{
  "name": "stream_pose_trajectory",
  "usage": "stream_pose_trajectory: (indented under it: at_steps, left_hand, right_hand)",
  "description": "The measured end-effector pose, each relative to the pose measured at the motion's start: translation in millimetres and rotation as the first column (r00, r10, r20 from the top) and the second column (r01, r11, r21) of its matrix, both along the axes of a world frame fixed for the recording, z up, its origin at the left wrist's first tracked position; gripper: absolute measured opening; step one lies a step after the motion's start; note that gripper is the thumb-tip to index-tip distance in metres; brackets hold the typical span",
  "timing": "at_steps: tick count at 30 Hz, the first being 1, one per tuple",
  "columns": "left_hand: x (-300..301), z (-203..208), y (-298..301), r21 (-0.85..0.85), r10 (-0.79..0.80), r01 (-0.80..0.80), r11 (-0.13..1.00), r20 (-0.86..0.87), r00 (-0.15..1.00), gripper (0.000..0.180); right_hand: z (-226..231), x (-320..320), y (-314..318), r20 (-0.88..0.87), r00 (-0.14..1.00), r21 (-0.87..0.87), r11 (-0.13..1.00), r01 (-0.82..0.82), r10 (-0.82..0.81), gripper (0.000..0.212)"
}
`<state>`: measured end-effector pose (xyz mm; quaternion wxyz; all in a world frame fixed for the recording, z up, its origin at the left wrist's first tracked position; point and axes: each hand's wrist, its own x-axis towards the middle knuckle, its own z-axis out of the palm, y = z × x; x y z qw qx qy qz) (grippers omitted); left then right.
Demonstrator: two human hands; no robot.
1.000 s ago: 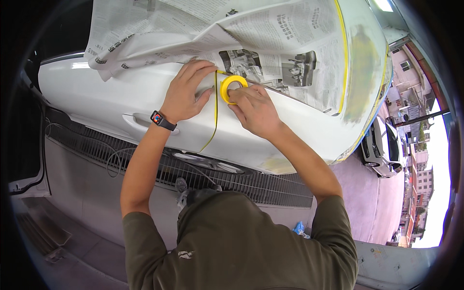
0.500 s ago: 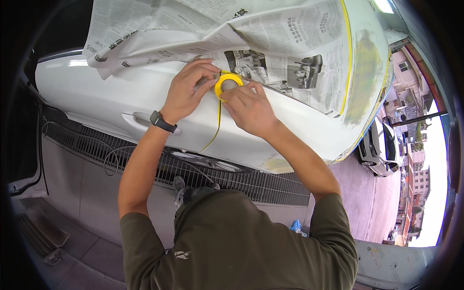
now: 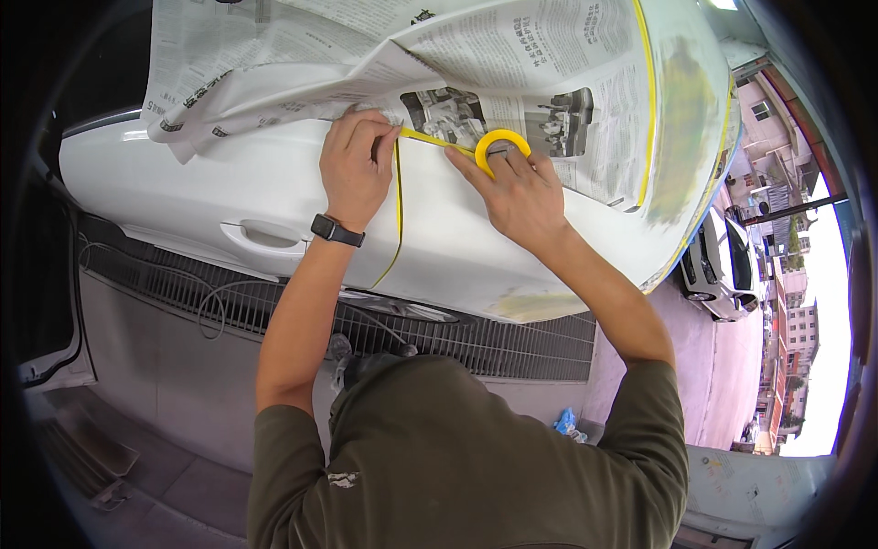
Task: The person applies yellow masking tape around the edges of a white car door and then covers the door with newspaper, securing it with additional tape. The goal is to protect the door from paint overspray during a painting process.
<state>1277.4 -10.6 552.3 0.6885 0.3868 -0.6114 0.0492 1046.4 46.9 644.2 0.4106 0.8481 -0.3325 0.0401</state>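
My right hand [image 3: 529, 199] grips a roll of yellow masking tape [image 3: 489, 149] with fingers in its core. A strip of yellow tape [image 3: 422, 137] stretches from the roll to my left hand [image 3: 357, 174], whose closed fingertips pinch its end at the newspaper's edge. Newspaper sheets [image 3: 498, 55] cover the upper part of a white car body [image 3: 448, 220], creased and folded up near my left hand. Another thin yellow tape line [image 3: 399, 201] runs down the bodywork between my hands, along a panel gap.
A door handle [image 3: 265, 240] juts out left of my left forearm. Below the car lie a floor grating [image 3: 503, 348] and a thin hose [image 3: 212, 311]. Yellowish sanded patches [image 3: 686, 128] mark the body at right. Farther right a white car [image 3: 722, 265] is parked.
My right hand has moved right with the roll, drawing out a strip of tape. My left hand has stayed near the newspaper's edge, and the hands are farther apart.
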Motion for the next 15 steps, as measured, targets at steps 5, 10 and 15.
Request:
stream_pose_trajectory:
  at_steps: [5,10,15]
  left_hand:
    - [-0.2,-2.0,-1.1,0.016,0.033,-0.034,0.999,0.057,0.998,0.018]
    - [0.0,-1.0,-0.8,0.053,0.103,-0.111,0.992,0.137,0.985,0.022]
    - [-5.9,-0.3,4.7,0.147,0.139,-0.160,0.976,0.144,0.980,0.038]
  right_hand:
    - [0.5,1.7,-2.1,0.023,1.000,0.031,0.999,0.009,-0.010,0.068]
    - [0.0,2.3,-3.6,0.045,0.999,0.066,0.998,0.011,-0.014,0.067]
    - [-0.5,1.7,-4.5,0.048,0.999,0.057,0.998,-0.021,0.018,0.061]
